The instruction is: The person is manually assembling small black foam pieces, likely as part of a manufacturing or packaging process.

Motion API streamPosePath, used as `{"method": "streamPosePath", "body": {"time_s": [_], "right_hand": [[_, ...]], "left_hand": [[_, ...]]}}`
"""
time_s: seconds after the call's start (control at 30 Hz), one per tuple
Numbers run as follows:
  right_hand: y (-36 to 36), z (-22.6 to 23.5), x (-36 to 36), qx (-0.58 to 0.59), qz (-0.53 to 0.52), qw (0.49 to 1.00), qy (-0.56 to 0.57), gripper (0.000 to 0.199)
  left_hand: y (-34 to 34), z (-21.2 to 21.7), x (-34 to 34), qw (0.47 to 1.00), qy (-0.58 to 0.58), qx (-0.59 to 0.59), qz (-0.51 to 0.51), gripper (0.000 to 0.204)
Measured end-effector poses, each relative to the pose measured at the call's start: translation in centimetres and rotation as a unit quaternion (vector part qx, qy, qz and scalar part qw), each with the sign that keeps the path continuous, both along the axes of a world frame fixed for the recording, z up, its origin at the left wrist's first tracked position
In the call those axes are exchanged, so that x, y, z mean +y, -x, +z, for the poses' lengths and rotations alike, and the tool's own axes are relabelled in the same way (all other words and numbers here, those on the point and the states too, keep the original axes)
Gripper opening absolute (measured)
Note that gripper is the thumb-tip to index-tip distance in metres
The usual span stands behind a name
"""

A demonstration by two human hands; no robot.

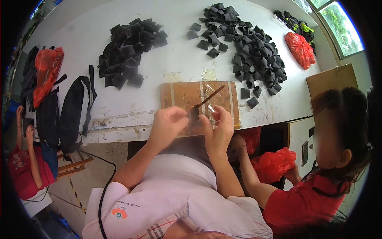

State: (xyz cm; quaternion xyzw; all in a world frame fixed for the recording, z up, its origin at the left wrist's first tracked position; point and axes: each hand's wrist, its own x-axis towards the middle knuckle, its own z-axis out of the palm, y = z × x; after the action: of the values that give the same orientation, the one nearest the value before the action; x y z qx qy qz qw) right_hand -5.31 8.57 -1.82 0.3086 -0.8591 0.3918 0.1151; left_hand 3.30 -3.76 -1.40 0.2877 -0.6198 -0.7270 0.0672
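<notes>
My left hand [170,124] is closed, its thumb and fingertips pinched at the edge of a small black fabric piece [194,114]. Close on the other side of that piece is my right hand [219,129], thumb and fingers apart; whether its thumb touches the fabric I cannot tell. A thin brown stick [213,95] slants up and to the right from the black piece. Beneath them lies a brown board [179,95] with strips of tape across it. Clear tape [209,106] shines on the board beside my right fingers.
Black flat pieces [129,51] are heaped at back left, folded black loops [256,55] at back right. Black straps [75,107] and a red bag [47,71] lie left. On my right, a person in red [306,199] handles a red plastic bag [274,163]; another sits far left.
</notes>
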Motion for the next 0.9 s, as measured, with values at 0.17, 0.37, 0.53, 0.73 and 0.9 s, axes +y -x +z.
{"method": "streamPosePath", "body": {"time_s": [0.17,0.37,0.53,0.73,0.9], "right_hand": [[-1.5,1.0,0.0,-0.207,0.136,0.961,0.122,0.016],[-1.5,-0.7,-0.9,0.001,0.076,0.997,0.013,0.011],[-0.2,-0.7,-0.4,-0.403,0.102,0.874,0.252,0.005],[0.5,1.1,0.0,-0.736,0.163,0.515,0.409,0.006],[1.2,3.8,-0.1,-0.615,0.183,0.719,0.267,0.021]], "left_hand": [[0.1,-1.1,2.0,0.992,0.095,0.076,0.019,0.011],[1.1,-1.4,3.2,0.958,0.223,0.088,0.159,0.006],[1.0,0.5,0.3,0.894,-0.418,0.152,0.052,0.016],[0.9,0.1,1.9,0.984,0.092,0.134,0.072,0.019],[2.0,2.6,0.1,0.935,-0.269,0.229,0.024,0.017]]}}
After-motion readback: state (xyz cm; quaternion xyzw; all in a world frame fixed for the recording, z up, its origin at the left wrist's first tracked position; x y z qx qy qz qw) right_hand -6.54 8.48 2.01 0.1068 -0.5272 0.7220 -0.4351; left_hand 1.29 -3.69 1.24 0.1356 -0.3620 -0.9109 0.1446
